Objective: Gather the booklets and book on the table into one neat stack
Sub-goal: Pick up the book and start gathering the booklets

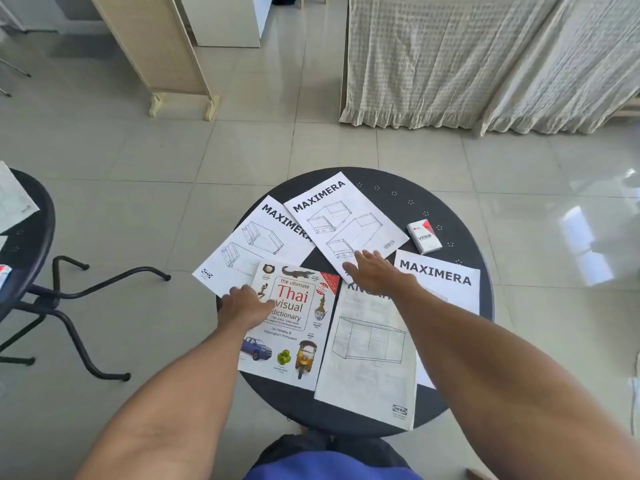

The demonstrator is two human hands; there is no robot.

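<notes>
A round black table [460,216] carries several white booklets and one book. The Thai visual dictionary [294,337] lies front left. Three MAXIMERA booklets lie spread out: one at the left [249,247], one at the far middle [346,223], one at the right [446,282]. A fourth booklet [370,358] with a cabinet drawing lies front right. My left hand [244,306] rests flat over the dictionary's left edge and the left booklet's near corner. My right hand [375,273] lies flat, fingers spread, on the near edge of the middle booklet. Neither hand grips anything.
A small white and red VESS pack [424,236] sits on the table's right side. Another black table [31,237] with papers stands at the left, its curved legs [79,292] reaching toward me. A curtain [467,64] and a wooden screen [156,46] stand beyond on the tiled floor.
</notes>
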